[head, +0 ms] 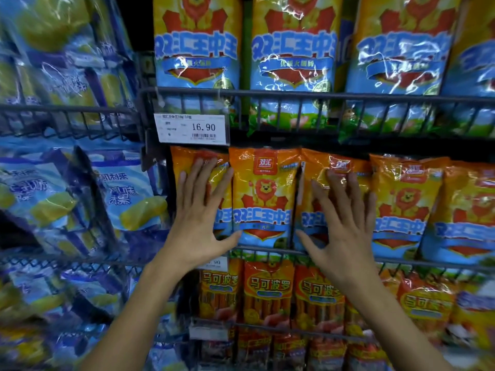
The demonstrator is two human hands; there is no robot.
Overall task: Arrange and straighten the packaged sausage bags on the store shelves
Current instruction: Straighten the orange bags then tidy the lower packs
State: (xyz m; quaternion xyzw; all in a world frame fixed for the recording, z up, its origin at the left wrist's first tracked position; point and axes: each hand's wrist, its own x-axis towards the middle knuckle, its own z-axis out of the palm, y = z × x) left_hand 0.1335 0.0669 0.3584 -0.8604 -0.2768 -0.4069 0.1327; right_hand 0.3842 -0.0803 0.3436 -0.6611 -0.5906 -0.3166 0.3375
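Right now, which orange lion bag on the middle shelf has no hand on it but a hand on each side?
The second orange bag from the left. The left hand lies on its left neighbour, the right hand on its right neighbour.

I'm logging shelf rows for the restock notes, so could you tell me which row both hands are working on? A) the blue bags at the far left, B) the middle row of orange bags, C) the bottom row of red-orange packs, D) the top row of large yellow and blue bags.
B: the left hand and right hand both lie flat with spread fingers on the orange bags of the middle row.
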